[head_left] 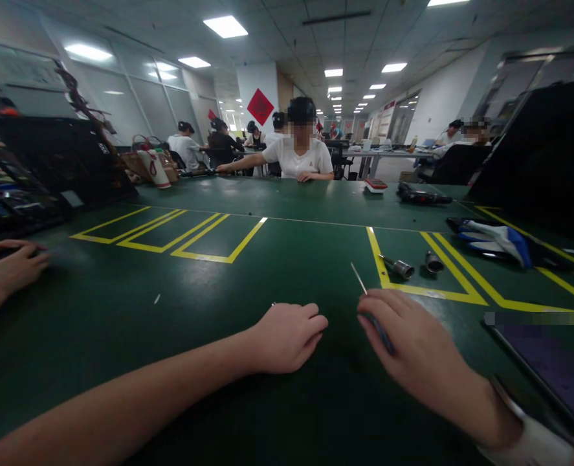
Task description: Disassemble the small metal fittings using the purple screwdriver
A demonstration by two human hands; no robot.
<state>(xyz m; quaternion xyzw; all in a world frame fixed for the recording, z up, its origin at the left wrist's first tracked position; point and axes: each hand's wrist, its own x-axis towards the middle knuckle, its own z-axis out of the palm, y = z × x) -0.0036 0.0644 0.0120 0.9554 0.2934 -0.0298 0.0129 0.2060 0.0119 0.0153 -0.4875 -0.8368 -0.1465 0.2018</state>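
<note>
My right hand [408, 343] is closed round the dark blue handle of a screwdriver [359, 279]. Its thin metal shaft points up and away to the left, apart from the table. Left of it, my left hand [289, 338] rests closed on the green table. A tiny shiny bit shows behind its knuckles, and whatever the fingers hold is hidden. Beyond my right hand lie a metal socket with a shank [400, 268] and a shorter metal socket [433, 262], both inside a yellow-taped area.
Yellow tape [202, 259] marks several outlines on the green table [170, 349]. Blue-and-white gloves [497, 239], a dark power tool [422, 194] and a red-and-white box [375, 186] lie at right. A tablet-like screen [549, 369] is near right. A co-worker's hand [15, 265] is at left; another person [301, 152] sits opposite.
</note>
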